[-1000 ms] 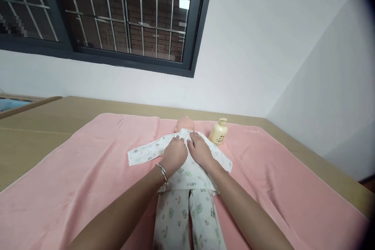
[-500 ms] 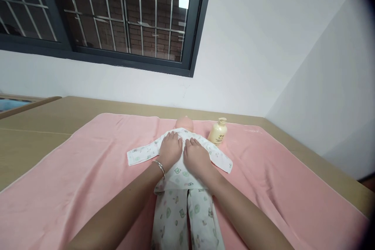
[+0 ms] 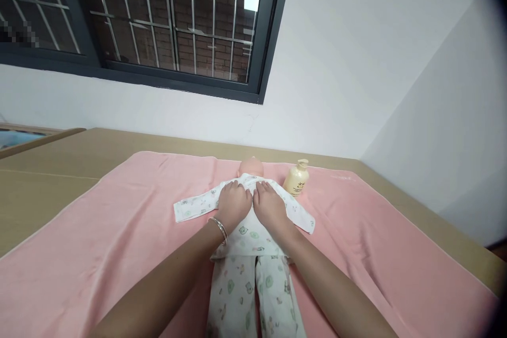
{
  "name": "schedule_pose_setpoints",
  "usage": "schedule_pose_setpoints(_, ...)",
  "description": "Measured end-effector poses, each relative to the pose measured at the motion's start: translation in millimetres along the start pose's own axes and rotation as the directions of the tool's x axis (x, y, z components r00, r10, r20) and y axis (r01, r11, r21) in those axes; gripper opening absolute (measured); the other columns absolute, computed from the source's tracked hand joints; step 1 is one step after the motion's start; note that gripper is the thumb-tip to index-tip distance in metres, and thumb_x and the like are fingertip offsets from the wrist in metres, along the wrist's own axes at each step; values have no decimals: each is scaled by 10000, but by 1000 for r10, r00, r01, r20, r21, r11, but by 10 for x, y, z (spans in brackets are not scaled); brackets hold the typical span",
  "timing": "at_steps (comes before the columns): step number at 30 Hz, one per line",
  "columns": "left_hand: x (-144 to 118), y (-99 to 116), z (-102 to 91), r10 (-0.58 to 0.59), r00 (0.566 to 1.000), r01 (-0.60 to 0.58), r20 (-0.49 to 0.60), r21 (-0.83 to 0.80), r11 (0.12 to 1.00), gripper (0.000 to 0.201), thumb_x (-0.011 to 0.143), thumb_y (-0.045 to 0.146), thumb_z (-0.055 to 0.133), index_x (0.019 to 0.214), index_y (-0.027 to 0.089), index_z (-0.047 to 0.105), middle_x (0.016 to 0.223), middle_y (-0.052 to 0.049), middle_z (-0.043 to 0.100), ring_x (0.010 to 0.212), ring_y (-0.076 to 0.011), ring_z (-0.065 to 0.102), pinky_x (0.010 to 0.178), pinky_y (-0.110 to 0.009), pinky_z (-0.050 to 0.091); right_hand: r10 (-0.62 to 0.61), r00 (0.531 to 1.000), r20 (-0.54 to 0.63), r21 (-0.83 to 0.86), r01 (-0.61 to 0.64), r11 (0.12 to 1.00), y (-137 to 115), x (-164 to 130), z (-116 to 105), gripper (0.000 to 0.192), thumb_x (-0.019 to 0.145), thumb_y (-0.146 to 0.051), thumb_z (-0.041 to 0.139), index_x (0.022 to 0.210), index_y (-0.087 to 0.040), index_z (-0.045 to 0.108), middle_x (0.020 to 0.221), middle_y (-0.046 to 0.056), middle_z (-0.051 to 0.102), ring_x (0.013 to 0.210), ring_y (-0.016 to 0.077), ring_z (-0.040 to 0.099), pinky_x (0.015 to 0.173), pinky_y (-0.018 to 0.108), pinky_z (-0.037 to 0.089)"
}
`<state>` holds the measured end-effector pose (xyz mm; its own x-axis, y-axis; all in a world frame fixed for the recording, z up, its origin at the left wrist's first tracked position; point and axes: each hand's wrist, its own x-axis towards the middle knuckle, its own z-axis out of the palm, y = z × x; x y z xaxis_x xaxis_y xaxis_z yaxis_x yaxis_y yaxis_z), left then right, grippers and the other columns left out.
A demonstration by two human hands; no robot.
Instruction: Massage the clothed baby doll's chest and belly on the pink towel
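Both the left hand (image 3: 233,203) and right hand (image 3: 270,205) lie flat, palms open, on the doll's printed top (image 3: 247,232), gripping nothing. Looks like smoothing the chest; a gentle, even press would suit next.

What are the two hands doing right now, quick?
Left hand: open, palm flat on the doll's shirt, holding nothing.
Right hand: open, flat on the shirt beside it, holding nothing.

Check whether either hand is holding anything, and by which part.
Nothing is gripped. The left hand and right hand lie flat, palms down, side by side on the chest of the dressed doll.
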<state>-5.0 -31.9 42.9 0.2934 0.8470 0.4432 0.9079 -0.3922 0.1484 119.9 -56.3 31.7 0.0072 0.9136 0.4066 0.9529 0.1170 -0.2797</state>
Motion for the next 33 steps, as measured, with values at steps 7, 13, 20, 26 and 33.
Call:
schedule_pose_setpoints(7, -1, -24, 171, 2, 999, -4, -45, -46, 999, 446, 942, 272, 317, 1078, 31, 666, 1180, -233, 641, 1175, -304, 564, 1014, -414, 422, 27, 999, -47, 68, -24, 997, 40, -9, 57, 466, 998, -250, 295, 1360, -75, 530, 1425, 154, 496, 1381, 251, 384, 1154, 375, 287)
schedule_pose_setpoints(13, -6, -29, 180, 2, 999, -2, -32, -28, 1000, 465, 950, 274, 315, 1150, 8, 639, 1259, -241, 610, 1220, -308, 545, 1023, -408, 419, 38, 999, -33, 90, -35, 995, 47, -12, 63, 480, 995, -262, 290, 1370, -69, 520, 1446, 160, 472, 1390, 256, 371, 1159, 380, 281)
schedule_pose_setpoints(20, -3, -29, 161, 14, 999, -14, -52, -1, 1000, 413, 948, 270, 333, 1065, 65, 673, 1142, -197, 663, 1145, -285, 580, 964, -385, 456, 11, 1000, -12, 98, -10, 995, 66, 9, 69, 486, 991, -251, 281, 1375, -54, 507, 1469, 181, 435, 1408, 261, 338, 1169, 395, 256)
schedule_pose_setpoints(26, -26, 38, 80, 47, 999, -46, -17, 12, 999, 379, 958, 241, 341, 961, 98, 691, 1017, -182, 671, 1017, -276, 612, 897, -392, 474, 3, 1000, 24, 149, -6, 989, 135, 65, 64, 504, 986, -254, 304, 1431, -64, 447, 1511, 156, 383, 1436, 253, 284, 1180, 401, 231)
schedule_pose_setpoints(33, -48, 46, 121, 69, 997, -72, -39, -68, 995, 388, 964, 228, 326, 1063, 72, 666, 1103, -194, 657, 1108, -290, 589, 986, -414, 440, -6, 998, 57, 155, -3, 988, 170, 93, 31, 514, 988, -240, 301, 1452, -51, 415, 1528, 164, 349, 1444, 271, 264, 1180, 421, 226)
